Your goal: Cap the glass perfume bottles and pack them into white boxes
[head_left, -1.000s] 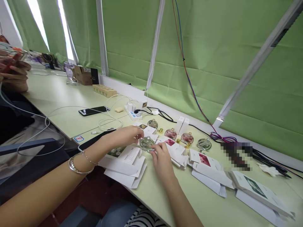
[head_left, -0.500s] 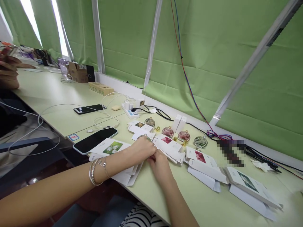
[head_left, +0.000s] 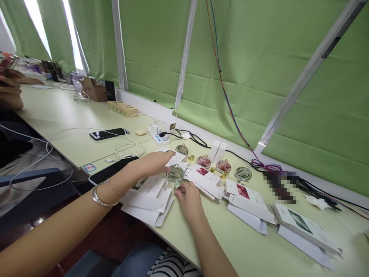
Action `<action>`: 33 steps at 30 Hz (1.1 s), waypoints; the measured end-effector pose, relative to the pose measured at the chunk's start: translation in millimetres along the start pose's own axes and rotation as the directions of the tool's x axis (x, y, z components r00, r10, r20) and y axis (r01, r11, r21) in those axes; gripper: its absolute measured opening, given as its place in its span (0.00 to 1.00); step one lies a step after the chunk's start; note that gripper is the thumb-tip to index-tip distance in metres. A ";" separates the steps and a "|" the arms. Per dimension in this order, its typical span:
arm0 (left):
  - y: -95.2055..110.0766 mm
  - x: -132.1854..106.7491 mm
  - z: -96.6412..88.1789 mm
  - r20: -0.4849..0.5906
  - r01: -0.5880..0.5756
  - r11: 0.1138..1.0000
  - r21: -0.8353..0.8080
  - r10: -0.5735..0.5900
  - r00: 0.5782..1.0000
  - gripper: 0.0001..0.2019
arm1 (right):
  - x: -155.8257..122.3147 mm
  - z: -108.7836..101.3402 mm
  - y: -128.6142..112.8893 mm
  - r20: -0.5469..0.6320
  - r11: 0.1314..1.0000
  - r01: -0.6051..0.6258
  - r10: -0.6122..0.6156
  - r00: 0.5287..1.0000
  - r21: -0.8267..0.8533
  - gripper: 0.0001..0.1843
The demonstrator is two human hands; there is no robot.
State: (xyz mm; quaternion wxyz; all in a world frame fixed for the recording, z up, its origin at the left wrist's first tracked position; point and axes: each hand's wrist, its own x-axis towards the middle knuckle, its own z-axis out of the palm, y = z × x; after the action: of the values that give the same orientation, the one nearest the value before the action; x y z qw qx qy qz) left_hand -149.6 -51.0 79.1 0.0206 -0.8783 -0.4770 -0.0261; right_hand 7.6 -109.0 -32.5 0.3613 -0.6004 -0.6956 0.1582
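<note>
A round, greenish glass perfume bottle (head_left: 174, 174) lies on the table, its neck pointing toward me. My right hand (head_left: 189, 198) has its fingers closed around the neck end, whose details they partly cover. Just beyond the bottle's left side, my left hand (head_left: 152, 163) hovers with fingers stretched out and nothing in it. Below that hand lies an opened white carton (head_left: 148, 200). Other round bottles, one dark-flecked (head_left: 182, 150), a pink one (head_left: 203, 162), another pink one (head_left: 223, 166) and a green one (head_left: 243, 174), lie farther back among small gold caps (head_left: 212, 169).
Flattened white cartons with flower pictures, such as one with a pink flower (head_left: 201, 177), line the table to the right. A phone (head_left: 108, 173), a power strip (head_left: 158, 135) and white cables lie left. Another person's hand (head_left: 10, 90) is at the far left.
My left hand has drawn away from my right hand, moving left and opening, so the bottle now shows. My right hand stays near the same spot.
</note>
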 end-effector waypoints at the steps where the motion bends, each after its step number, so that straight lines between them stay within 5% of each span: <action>1: -5.7 1.9 3.7 0.035 -0.007 1.000 -0.024 0.008 0.999 0.23 | 1.3 1.8 -1.4 -0.006 1.000 -0.001 0.001 1.000 -0.001 0.04; 6: -16.4 5.8 22.3 0.095 -0.051 0.995 -0.090 0.060 0.994 0.12 | 5.0 6.6 -7.1 -0.016 1.000 0.005 -0.005 1.000 -0.022 0.05; 21: -43.5 -5.6 12.3 0.011 0.098 0.995 0.002 -0.098 0.995 0.19 | 13.7 8.4 -13.2 0.007 0.998 0.022 -0.021 1.000 -0.063 0.10; 25: -13.0 -1.0 -25.3 -0.184 0.091 0.995 0.026 -0.085 0.979 0.19 | -5.2 -9.3 -17.2 -0.028 0.998 0.013 -0.015 0.999 -0.064 0.13; 27: 13.0 17.5 -45.8 -0.293 -0.012 0.999 0.044 0.024 0.956 0.19 | -20.5 -17.6 -18.2 -0.057 0.998 0.012 -0.015 0.998 -0.066 0.12; 30: 54.0 66.8 -62.5 -0.282 -0.131 0.990 0.059 0.142 0.949 0.17 | -50.3 -24.1 -9.1 -0.141 0.998 0.030 -0.037 0.989 -0.049 0.11; 33: 85.7 126.4 -59.2 -0.203 -0.179 0.983 0.046 0.185 0.962 0.17 | -85.1 -26.0 15.6 -0.241 0.998 0.057 -0.057 0.969 -0.005 0.09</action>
State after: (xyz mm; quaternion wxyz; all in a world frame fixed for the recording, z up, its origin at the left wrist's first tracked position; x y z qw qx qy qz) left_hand -10.5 4.5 145.5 0.0843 -0.9106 -0.3899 -0.1084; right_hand 38.4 -191.8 -51.4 0.4480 -0.5946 -0.6635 0.0746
